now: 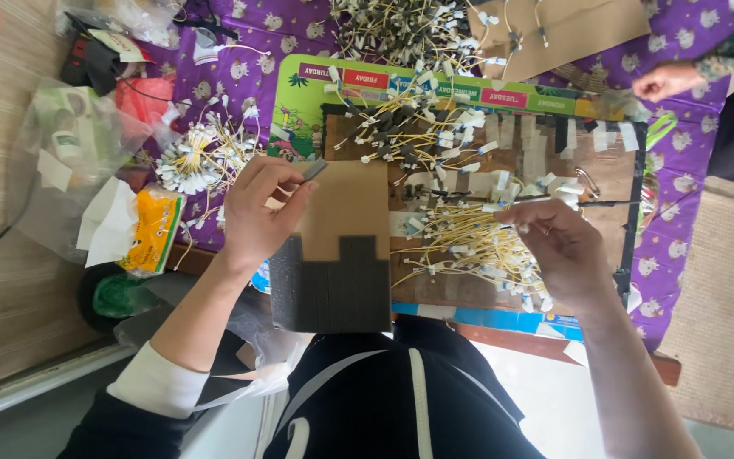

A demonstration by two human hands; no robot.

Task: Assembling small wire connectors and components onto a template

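Foam strip point(314, 169) pinched in left hand point(256, 217); yellow wires point(469, 242) gripped by right hand point(558, 246), fingers curled. Could snag neighbouring wires, scattering the loose pile.

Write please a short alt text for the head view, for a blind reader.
The left hand pinches a small grey strip above dark foam pads on brown card, while the right hand holds a thin rod over yellow wires.

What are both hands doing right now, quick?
Left hand: shut, pinching a small dark grey foam strip.
Right hand: shut on a thin yellow wire.
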